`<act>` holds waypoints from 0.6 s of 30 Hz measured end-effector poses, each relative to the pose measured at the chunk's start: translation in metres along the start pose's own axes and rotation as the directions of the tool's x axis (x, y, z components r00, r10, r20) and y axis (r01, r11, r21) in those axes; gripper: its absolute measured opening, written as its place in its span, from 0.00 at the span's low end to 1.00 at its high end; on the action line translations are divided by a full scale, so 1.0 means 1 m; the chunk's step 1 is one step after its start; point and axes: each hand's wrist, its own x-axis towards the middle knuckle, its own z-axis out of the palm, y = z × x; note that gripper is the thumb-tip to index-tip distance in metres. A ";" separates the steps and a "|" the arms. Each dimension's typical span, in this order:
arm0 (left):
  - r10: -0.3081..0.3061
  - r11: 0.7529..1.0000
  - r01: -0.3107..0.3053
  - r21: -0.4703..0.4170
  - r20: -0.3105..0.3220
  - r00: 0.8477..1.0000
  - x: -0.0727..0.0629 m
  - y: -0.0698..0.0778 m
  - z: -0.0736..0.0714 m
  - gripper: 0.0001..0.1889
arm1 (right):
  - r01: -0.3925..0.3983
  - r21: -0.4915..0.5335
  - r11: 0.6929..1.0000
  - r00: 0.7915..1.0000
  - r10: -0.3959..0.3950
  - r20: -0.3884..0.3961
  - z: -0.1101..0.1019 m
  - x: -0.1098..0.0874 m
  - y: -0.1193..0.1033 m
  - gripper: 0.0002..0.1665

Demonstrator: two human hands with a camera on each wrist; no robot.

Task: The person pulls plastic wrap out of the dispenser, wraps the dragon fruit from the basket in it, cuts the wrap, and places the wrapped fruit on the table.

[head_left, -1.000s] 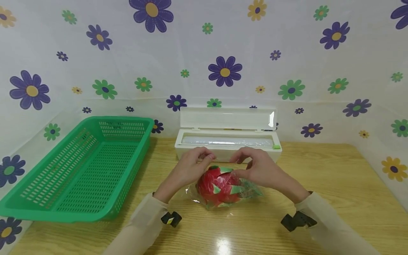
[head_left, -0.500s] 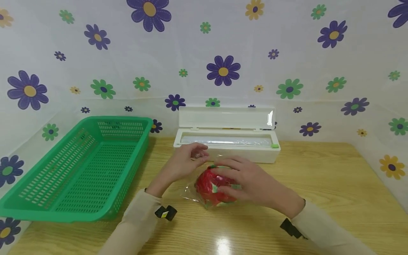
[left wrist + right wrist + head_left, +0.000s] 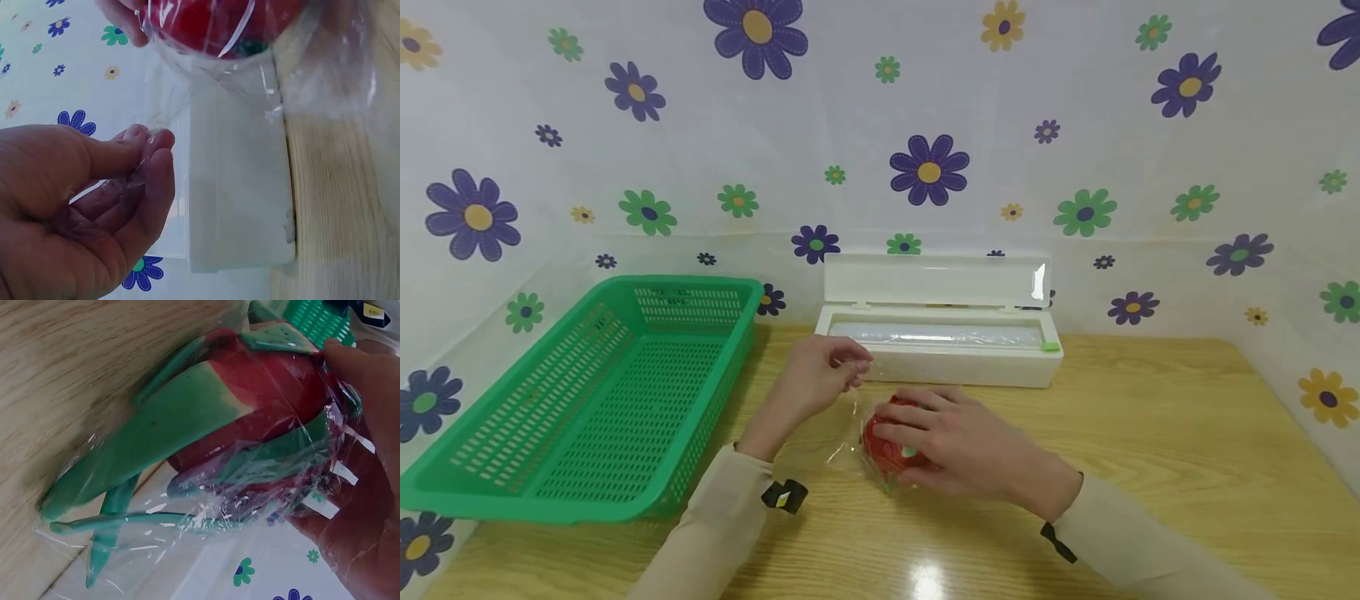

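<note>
A red dragon fruit (image 3: 882,452) with green-tipped scales lies on the wooden table, wrapped in clear plastic wrap (image 3: 838,450). My right hand (image 3: 966,446) curls over its top and right side, hiding much of it in the head view. Long green scales of the dragon fruit (image 3: 181,422) show through creased wrap in the right wrist view. Off to the fruit's left and slightly behind it, my left hand (image 3: 812,375) pinches an edge of the wrap between thumb and fingertips. A thin stretch of plastic wrap (image 3: 178,103) runs from those fingertips to the fruit in the left wrist view.
A white plastic-wrap dispenser box (image 3: 970,368) stands behind the hands, lid raised, with a wrap roll (image 3: 940,334) inside and a green slider (image 3: 1050,347) at its right end. At left is a green slotted basket (image 3: 655,492). A flower-patterned cloth (image 3: 850,108) hangs behind the table.
My right hand has come from the wrap at the fruit's right end to over the fruit and now grips it. My left hand has moved left, drawing out the wrap.
</note>
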 end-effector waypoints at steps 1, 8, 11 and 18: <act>0.005 1.000 -0.005 0.006 -0.013 1.000 0.000 -0.001 0.000 0.08 | -0.001 0.006 1.000 1.000 0.001 -0.001 0.000 0.000 -0.001 0.34; 0.062 0.996 -0.056 0.064 -0.087 0.994 -0.002 0.002 -0.006 0.07 | -0.008 0.081 0.997 1.000 0.010 -0.020 0.000 0.002 -0.001 0.34; 0.091 0.994 -0.082 0.075 -0.124 0.988 -0.005 0.005 -0.008 0.06 | -0.007 0.098 0.995 0.999 0.010 -0.031 -0.001 0.003 0.000 0.34; 0.194 0.975 -0.173 0.137 -0.158 0.968 -0.020 0.016 -0.012 0.05 | -0.002 0.082 0.997 0.999 0.006 -0.045 0.002 0.003 0.001 0.34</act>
